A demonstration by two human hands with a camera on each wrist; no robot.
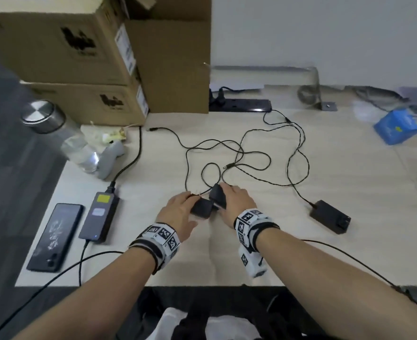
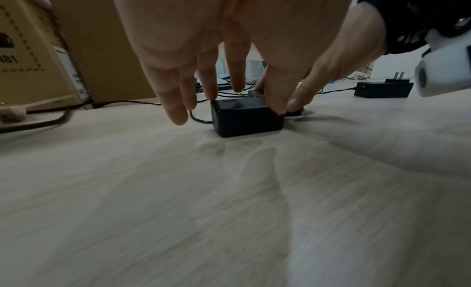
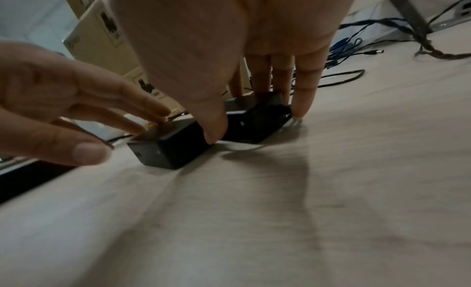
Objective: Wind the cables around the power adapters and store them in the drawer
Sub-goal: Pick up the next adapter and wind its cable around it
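Observation:
Two small black power adapters lie side by side in the middle of the desk (image 1: 300, 253). My left hand (image 1: 178, 209) rests straight fingers on top of the left adapter (image 1: 201, 209) (image 2: 244, 120), and its thumb sits just off the near side. My right hand (image 1: 234, 200) grips the right adapter (image 1: 218, 198) (image 3: 257, 120), which is tilted, with the thumb between the two adapters and the fingers over its far end. Thin black cables (image 1: 239, 153) sprawl in tangled loops behind them. A third adapter (image 1: 330, 216) lies to the right. No drawer is in view.
Stacked cardboard boxes (image 1: 67, 45) fill the back left, with a black power strip (image 1: 239, 105) beside them. A phone (image 1: 55, 236), a grey power brick (image 1: 99, 217) and a bottle (image 1: 55, 123) sit at the left. A blue packet (image 1: 396, 128) lies back right.

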